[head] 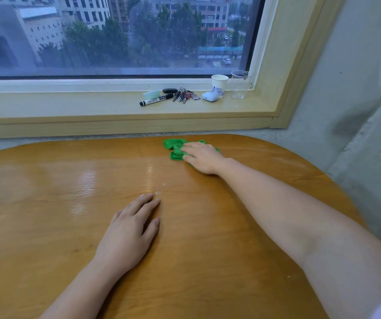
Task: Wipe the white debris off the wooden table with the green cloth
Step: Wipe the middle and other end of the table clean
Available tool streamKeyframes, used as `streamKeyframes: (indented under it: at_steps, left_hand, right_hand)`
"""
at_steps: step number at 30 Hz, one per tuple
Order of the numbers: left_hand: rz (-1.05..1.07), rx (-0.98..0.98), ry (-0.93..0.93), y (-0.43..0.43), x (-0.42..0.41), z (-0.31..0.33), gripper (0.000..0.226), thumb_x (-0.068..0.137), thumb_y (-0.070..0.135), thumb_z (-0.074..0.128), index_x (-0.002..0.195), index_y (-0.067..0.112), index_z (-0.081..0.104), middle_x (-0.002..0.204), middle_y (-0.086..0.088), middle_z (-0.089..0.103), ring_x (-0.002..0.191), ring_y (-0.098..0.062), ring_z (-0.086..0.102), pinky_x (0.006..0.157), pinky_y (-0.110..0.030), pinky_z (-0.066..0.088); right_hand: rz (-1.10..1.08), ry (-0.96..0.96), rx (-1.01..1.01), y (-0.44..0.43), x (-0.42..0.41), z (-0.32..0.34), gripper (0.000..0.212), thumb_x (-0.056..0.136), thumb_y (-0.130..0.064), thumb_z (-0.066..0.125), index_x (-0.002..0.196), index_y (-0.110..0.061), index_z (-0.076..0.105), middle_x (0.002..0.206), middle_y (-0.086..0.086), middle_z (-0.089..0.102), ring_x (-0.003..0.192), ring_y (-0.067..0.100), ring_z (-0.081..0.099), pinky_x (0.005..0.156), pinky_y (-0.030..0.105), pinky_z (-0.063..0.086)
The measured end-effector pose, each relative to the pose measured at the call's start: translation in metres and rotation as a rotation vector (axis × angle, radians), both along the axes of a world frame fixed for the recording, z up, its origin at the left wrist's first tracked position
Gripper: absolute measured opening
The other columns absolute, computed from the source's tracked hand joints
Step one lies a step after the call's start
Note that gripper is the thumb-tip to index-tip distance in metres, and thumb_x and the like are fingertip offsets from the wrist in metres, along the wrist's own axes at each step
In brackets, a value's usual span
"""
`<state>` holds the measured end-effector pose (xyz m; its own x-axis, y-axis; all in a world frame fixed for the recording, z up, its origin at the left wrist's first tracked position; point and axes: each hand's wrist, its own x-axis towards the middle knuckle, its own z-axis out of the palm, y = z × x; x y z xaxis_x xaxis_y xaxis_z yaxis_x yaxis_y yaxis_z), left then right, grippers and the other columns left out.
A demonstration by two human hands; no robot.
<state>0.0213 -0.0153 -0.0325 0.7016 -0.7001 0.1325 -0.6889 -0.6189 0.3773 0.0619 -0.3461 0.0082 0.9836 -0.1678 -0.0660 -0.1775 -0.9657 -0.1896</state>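
A crumpled green cloth (175,148) lies near the far edge of the wooden table (46,203). My right hand (202,157) rests flat on top of it, fingers stretched over the cloth and pressing it to the wood. A few small specks of white debris (158,192) sit near the table's middle, just beyond the fingertips of my left hand (129,231). That hand lies palm down on the bare wood, fingers slightly apart, holding nothing. A faint white smear (279,160) shows at the far right of the tabletop.
Behind the table runs a window sill (69,104) with a black marker (153,100), a bunch of keys (183,95), a white earbud case (209,96), a paper cup (218,85) and a clear plastic cup (240,85). A grey wall (357,88) stands at the right.
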Motion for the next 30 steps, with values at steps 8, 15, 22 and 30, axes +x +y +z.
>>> streamKeyframes:
  at_steps: [8,15,22,30]
  left_hand:
    - [0.004,-0.021,0.013,0.001,-0.001,0.0,0.055,0.106,0.053,0.044,0.159,0.04,0.045,0.17,0.022,0.033,0.157,-0.005,0.028,0.124,-0.035,0.029]
    - [-0.003,-0.027,0.006,0.001,0.001,-0.002,0.054,0.106,0.052,0.046,0.158,0.039,0.046,0.17,0.022,0.033,0.158,-0.005,0.028,0.123,-0.036,0.03]
    - [-0.003,-0.041,0.0,0.001,0.001,-0.004,0.053,0.106,0.052,0.047,0.157,0.039,0.048,0.169,0.022,0.035,0.156,-0.007,0.032,0.121,-0.037,0.032]
    - [-0.01,-0.028,0.032,-0.001,-0.001,0.003,0.051,0.106,0.048,0.049,0.156,0.036,0.05,0.169,0.017,0.037,0.155,-0.013,0.037,0.12,-0.042,0.035]
  right_hand:
    - [-0.404,0.039,-0.012,-0.098,-0.056,0.014,0.056,0.114,-0.042,0.029,0.167,-0.023,0.033,0.176,0.007,0.024,0.159,0.032,0.025,0.128,0.052,0.021]
    - [-0.626,0.002,-0.009,-0.153,-0.127,0.006,0.056,0.114,-0.041,0.029,0.167,-0.023,0.032,0.175,0.009,0.026,0.158,0.036,0.028,0.128,0.054,0.02]
    - [-0.69,-0.039,-0.042,-0.153,-0.18,-0.012,0.057,0.113,-0.043,0.027,0.167,-0.027,0.033,0.175,0.007,0.027,0.158,0.037,0.027,0.128,0.054,0.018]
    - [-0.567,-0.057,-0.079,-0.082,-0.196,-0.035,0.058,0.11,-0.05,0.026,0.165,-0.033,0.035,0.174,0.0,0.03,0.159,0.028,0.025,0.127,0.052,0.018]
